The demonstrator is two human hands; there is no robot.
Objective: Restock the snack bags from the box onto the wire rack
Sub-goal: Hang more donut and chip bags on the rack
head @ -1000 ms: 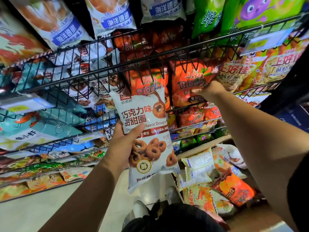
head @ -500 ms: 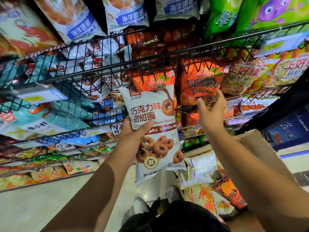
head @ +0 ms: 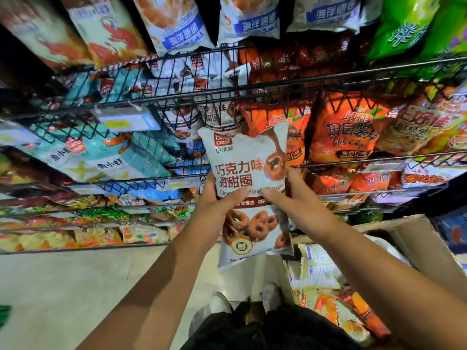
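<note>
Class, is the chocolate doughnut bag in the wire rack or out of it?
Out. The left hand and right hand grip the doughnut bag in front of the wire rack.

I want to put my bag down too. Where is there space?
The bare floor, below the bottom shelf and left of the box, is free. The wire rack is packed with bags, and the box is full too. The left hand and right hand hold the donut bag.
</note>
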